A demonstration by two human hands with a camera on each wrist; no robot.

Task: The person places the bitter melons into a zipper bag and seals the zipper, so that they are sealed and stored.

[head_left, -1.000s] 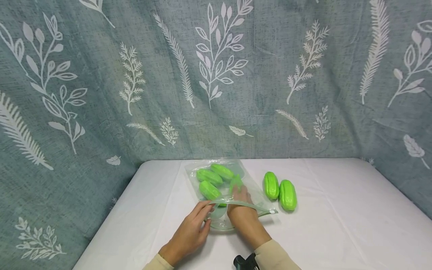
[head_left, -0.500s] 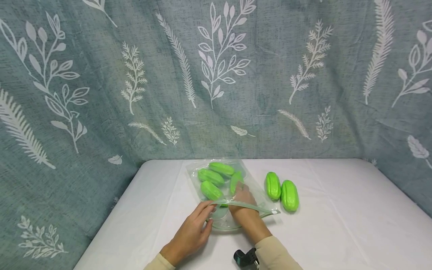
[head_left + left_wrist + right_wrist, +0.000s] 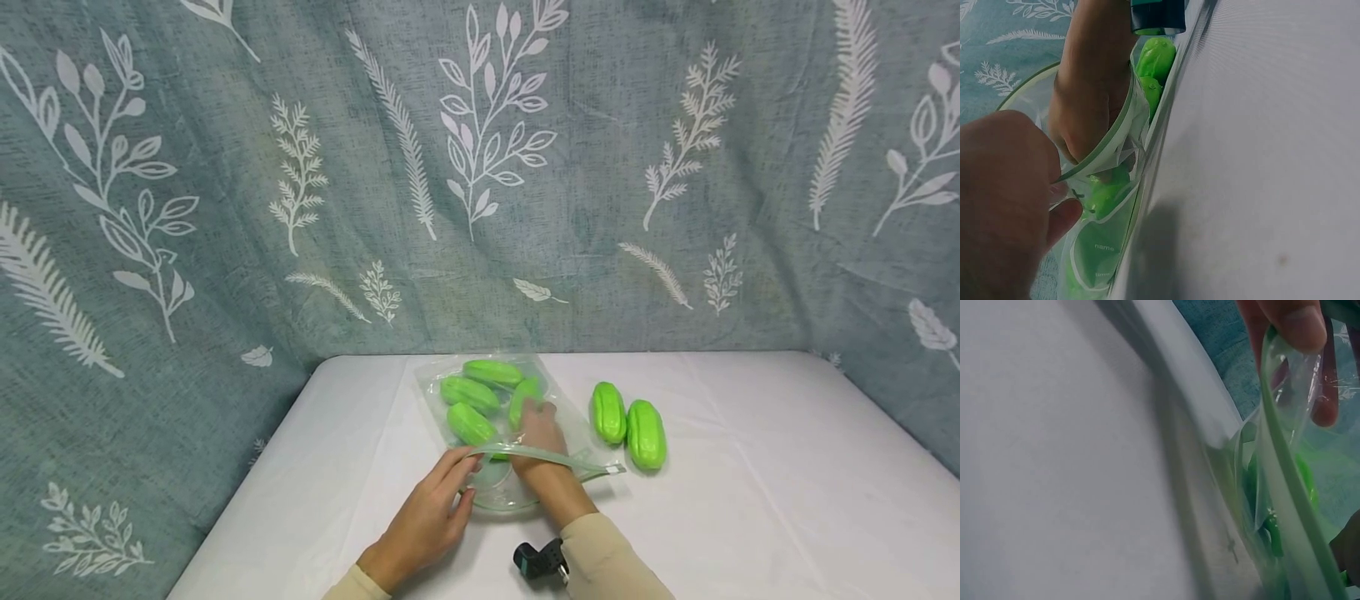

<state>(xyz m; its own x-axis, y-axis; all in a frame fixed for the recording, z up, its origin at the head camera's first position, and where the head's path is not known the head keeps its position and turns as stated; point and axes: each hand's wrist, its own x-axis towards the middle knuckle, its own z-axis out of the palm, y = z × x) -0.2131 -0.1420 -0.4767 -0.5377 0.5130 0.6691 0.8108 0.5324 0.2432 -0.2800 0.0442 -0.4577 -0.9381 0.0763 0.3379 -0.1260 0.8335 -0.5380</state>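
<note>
A clear zip bag [image 3: 570,417] with a green-edged mouth lies on the white table, its mouth toward me. Several bright green, ridged toy cucumbers lie inside, among them one cucumber [image 3: 468,423] at the left. My left hand [image 3: 423,508] pinches the left side of the bag's mouth between thumb and fingers; in the left wrist view the rim [image 3: 1100,153] stands raised in a loop. Through that opening my right hand [image 3: 542,433] reaches into the bag. Its fingertips overlap the right side of another cucumber [image 3: 523,400]; whether they grip it I cannot tell.
Two more green cucumbers, one [image 3: 608,412] beside the other [image 3: 646,434], lie on the table right of the bag. A black wrist device [image 3: 536,560] shows by my right sleeve [image 3: 611,554]. A leaf-patterned grey-green cloth [image 3: 480,275] hangs behind the table.
My right hand has shifted slightly inside the bag, and more of the cucumber at its fingertips shows now. My left hand keeps its hold on the bag's mouth.
</note>
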